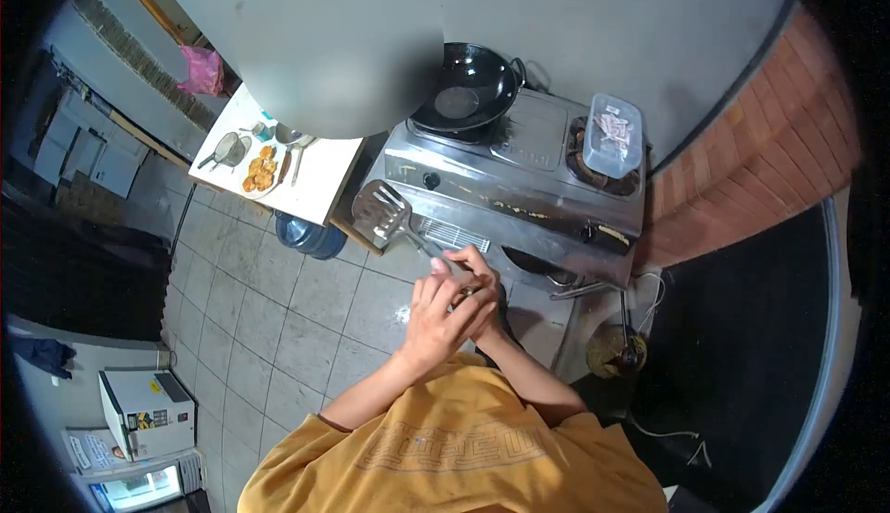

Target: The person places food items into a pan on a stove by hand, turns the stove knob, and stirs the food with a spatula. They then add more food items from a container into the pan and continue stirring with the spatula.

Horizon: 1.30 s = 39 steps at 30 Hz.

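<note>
Over on the stainless steel two-burner gas stove, a clear plastic lidded container sits on the burner at the right end, and pale pink and white pieces show through its lid; what they are I cannot tell. On the burner at the left end rests a black round-bottomed wok, nothing in it but a grey sheen at the bottom.

Beyond the stove's left end stands a small white table. Near its left edge, a white plate carries golden-brown fried pieces, and a small metal strainer ladle lies just beside it, close to the left corner. A blue water jug sits on the floor under the table's near edge.

The floor is pale grey square tile; a red brick wall runs along the right.

Now the hands: the left hand and right hand are pressed together in front of the yellow shirt, both wrapped round the handle of a slotted metal spatula. Its flat, shiny blade points up-left, held in the air off the stove's near-left corner, slots clearly visible, touching nothing.
</note>
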Available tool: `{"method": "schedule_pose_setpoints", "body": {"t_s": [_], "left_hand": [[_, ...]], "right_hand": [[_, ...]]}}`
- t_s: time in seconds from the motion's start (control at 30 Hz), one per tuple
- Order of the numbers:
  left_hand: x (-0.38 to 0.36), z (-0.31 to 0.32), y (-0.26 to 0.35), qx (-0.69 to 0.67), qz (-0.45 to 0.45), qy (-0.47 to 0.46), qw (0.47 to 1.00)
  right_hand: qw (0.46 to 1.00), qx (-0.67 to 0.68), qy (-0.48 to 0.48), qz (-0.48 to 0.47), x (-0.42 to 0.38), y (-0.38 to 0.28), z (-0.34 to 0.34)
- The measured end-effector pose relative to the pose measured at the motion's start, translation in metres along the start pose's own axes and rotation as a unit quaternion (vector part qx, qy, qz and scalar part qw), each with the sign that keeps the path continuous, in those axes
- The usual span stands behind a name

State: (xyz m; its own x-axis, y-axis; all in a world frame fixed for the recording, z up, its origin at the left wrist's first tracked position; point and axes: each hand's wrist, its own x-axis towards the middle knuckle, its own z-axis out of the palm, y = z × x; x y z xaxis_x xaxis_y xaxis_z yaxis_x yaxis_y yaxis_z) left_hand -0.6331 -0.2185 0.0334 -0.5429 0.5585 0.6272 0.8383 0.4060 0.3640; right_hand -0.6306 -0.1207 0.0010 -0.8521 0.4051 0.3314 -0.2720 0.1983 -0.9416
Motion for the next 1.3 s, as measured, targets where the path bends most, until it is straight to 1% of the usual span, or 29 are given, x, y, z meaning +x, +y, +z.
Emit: {"method": "schedule_pose_setpoints", "body": {"t_s": [0.07,0.13,0.2,0.23,0.27,0.3,0.33,0.37,0.4,0.47,0.5,0.53,0.57,0.67,0.7,0.73,0.77,0.8,0.87,0.9,0.93,0.97,1.0,1.07,1.1,1.17,1.2,1.27,1.3], "left_hand": [[0.017,0.010,-0.012,0.017,-0.014,0.000,1.000],[0.040,0.020,-0.023,-0.011,-0.090,0.040,0.995],[0.064,0.022,-0.027,0.027,-0.135,0.061,0.989],[0.074,0.023,-0.030,0.053,-0.134,0.062,0.988],[0.080,0.027,-0.035,0.052,-0.136,0.056,0.988],[0.084,0.030,-0.040,0.070,-0.138,0.059,0.986],[0.088,0.034,-0.044,0.088,-0.140,0.062,0.984],[0.093,0.037,-0.048,0.091,-0.144,0.069,0.983],[0.096,0.039,-0.055,0.089,-0.146,0.066,0.983],[0.101,0.046,-0.070,0.087,-0.106,0.088,0.987],[0.108,0.050,-0.074,0.075,-0.109,0.102,0.986],[0.112,0.053,-0.079,0.073,-0.108,0.097,0.987],[0.116,0.056,-0.085,0.047,-0.119,0.114,0.985],[0.130,0.063,-0.095,0.001,-0.139,0.142,0.980],[0.133,0.063,-0.100,-0.021,-0.140,0.177,0.974],[0.136,0.062,-0.106,-0.043,-0.138,0.211,0.967],[0.131,0.064,-0.123,-0.045,-0.147,0.262,0.953],[0.136,0.061,-0.126,-0.126,-0.190,0.318,0.920],[0.156,0.050,-0.124,-0.213,-0.280,0.445,0.824],[0.150,0.044,-0.132,-0.216,-0.282,0.443,0.823],[0.139,0.033,-0.144,-0.264,-0.277,0.448,0.808],[0.132,0.027,-0.152,-0.310,-0.271,0.454,0.790],[0.133,0.025,-0.153,-0.312,-0.272,0.454,0.789],[0.138,0.023,-0.156,-0.234,-0.303,0.518,0.765],[0.134,0.020,-0.159,-0.224,-0.292,0.522,0.770],[0.131,0.020,-0.164,-0.207,-0.295,0.522,0.773],[0.131,0.020,-0.166,-0.190,-0.297,0.522,0.777],[0.131,0.022,-0.167,-0.196,-0.300,0.521,0.774],[0.131,0.022,-0.168,-0.202,-0.304,0.522,0.771]], "right_hand": [[0.999,-0.011,-0.034,-0.003,0.020,0.033,0.006],[0.992,0.073,-0.083,-0.059,0.053,0.032,-0.004],[0.975,0.166,-0.139,0.047,0.071,0.037,-0.007],[0.926,0.316,-0.147,0.144,0.079,0.034,-0.005],[0.824,0.485,-0.142,0.258,0.085,0.046,-0.003],[0.895,0.385,-0.161,0.156,0.095,0.049,-0.003],[0.944,0.275,-0.177,0.052,0.104,0.051,-0.004],[0.962,0.207,-0.177,-0.025,0.113,0.053,-0.007],[0.967,0.162,-0.196,-0.032,0.123,0.047,-0.013],[0.971,0.101,-0.210,-0.055,0.134,0.054,-0.014],[0.972,0.102,-0.207,-0.051,0.138,0.058,-0.013],[0.965,0.133,-0.219,-0.050,0.142,0.062,-0.012],[0.958,0.164,-0.231,-0.051,0.146,0.065,-0.011],[0.956,0.158,-0.234,-0.076,0.156,0.063,-0.008],[0.955,0.118,-0.248,-0.112,0.165,0.055,-0.016],[0.956,0.116,-0.246,-0.111,0.174,0.050,-0.026],[0.956,0.107,-0.260,-0.086,0.184,0.047,-0.039],[0.955,0.098,-0.272,-0.060,0.196,0.045,-0.055],[0.981,-0.020,-0.191,-0.017,0.235,0.049,-0.116],[0.974,-0.144,-0.121,-0.124,0.261,0.049,-0.149],[0.957,-0.245,-0.113,-0.107,0.282,0.064,-0.184],[0.942,-0.309,-0.128,-0.033,0.299,0.091,-0.220],[0.911,-0.379,-0.153,-0.055,0.314,0.113,-0.254],[0.881,-0.430,-0.192,-0.036,0.328,0.155,-0.304],[0.881,-0.432,-0.192,-0.037,0.333,0.165,-0.315],[0.806,-0.528,-0.267,-0.037,0.339,0.180,-0.327],[0.806,-0.528,-0.266,-0.036,0.341,0.185,-0.328],[0.758,-0.565,-0.322,-0.061,0.343,0.194,-0.328],[0.757,-0.565,-0.322,-0.059,0.343,0.198,-0.328]]}}
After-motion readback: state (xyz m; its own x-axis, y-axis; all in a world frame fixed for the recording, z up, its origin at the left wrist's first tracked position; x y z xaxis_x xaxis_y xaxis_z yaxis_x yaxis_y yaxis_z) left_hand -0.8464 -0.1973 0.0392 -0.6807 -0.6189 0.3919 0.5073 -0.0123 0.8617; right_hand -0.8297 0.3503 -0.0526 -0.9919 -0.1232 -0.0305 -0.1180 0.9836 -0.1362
